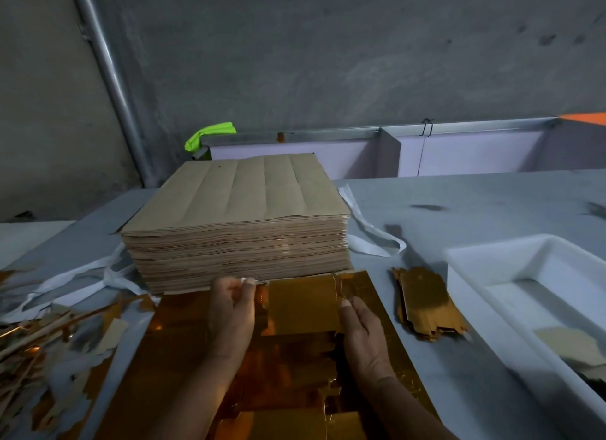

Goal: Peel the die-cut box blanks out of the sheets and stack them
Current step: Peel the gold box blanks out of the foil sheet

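We see both hands at the lower centre of the frame, over a gold sheet (177,351) that lies flat on the grey counter (475,203). The left hand (231,311) has its fingers curled and pinches the left end of a gold blank (301,305) at the sheet's far edge. The right hand (364,334) holds the blank's right end, thumb on top and pressed to the foil. The blank sits between the two hands, just in front of a tall stack (236,210) of brown sheets at the centre of the frame.

To the right of the hands a small pile (426,305) of gold blanks lies on the counter. Further right, a white tray (485,295) holds a few brown pieces. At the left edge we find a heap of gold and brown scrap (29,348). White straps (370,236) trail from under the stack on both sides. Behind it, a bright green cloth (210,134) rests by the grey wall, and a metal pipe (108,62) runs up the upper left.
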`<act>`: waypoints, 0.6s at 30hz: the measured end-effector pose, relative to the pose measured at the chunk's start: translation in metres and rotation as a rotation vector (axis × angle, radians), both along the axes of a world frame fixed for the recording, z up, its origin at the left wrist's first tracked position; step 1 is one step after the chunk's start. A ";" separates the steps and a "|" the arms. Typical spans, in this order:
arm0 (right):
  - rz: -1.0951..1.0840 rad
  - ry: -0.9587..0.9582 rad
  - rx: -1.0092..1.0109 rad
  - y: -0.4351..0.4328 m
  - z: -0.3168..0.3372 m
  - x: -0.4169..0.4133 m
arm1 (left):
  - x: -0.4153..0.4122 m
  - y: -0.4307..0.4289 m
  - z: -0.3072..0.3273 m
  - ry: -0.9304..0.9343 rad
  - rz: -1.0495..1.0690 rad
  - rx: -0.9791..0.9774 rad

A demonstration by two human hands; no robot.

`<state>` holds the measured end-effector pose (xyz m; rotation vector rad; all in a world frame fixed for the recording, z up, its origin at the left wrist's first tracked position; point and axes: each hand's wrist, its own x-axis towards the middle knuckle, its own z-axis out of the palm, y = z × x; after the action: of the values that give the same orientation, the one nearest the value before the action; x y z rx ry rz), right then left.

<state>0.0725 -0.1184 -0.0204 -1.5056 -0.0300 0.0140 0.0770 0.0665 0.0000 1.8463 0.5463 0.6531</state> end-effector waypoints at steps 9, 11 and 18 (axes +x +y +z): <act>0.035 0.026 -0.007 0.000 -0.003 0.002 | 0.001 -0.013 0.003 0.270 -0.192 -0.360; 0.029 0.035 -0.014 -0.001 -0.004 0.002 | 0.000 -0.013 0.006 0.251 -0.190 -0.348; -0.034 -0.017 -0.199 -0.002 -0.002 0.003 | -0.005 -0.014 0.016 0.183 -0.179 -0.269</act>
<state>0.0752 -0.1203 -0.0220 -1.7053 -0.0169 -0.0236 0.0718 0.0522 0.0160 1.6841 0.5514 0.2766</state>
